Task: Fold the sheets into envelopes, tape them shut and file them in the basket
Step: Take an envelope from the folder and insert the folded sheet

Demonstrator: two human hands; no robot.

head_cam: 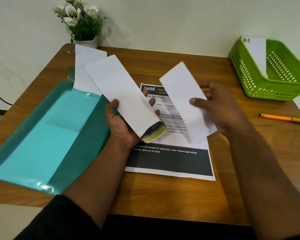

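one folded white paper envelope (255,54) sitting in the green plastic basket (284,87) far right. left hand (121,123) gripping a long folded white envelope (123,96), right hand (220,108) pinching a second folded white strip (184,94); both, plus the flat printed sheet (170,158), looking unfiled.

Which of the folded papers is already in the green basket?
The folded paper leaning inside the green basket at the table's far right; two others are in the hands, more lie by the teal folder.

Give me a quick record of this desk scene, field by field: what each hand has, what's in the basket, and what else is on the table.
left hand: grips a folded envelope with a printed end flap
right hand: holds a second folded envelope, blurred
green basket: far right corner, one envelope standing inside
printed sheet: flat on the wooden table, under both hands
teal folder: left, white folded papers at its far end
orange pen: right edge
flower pot: far edge
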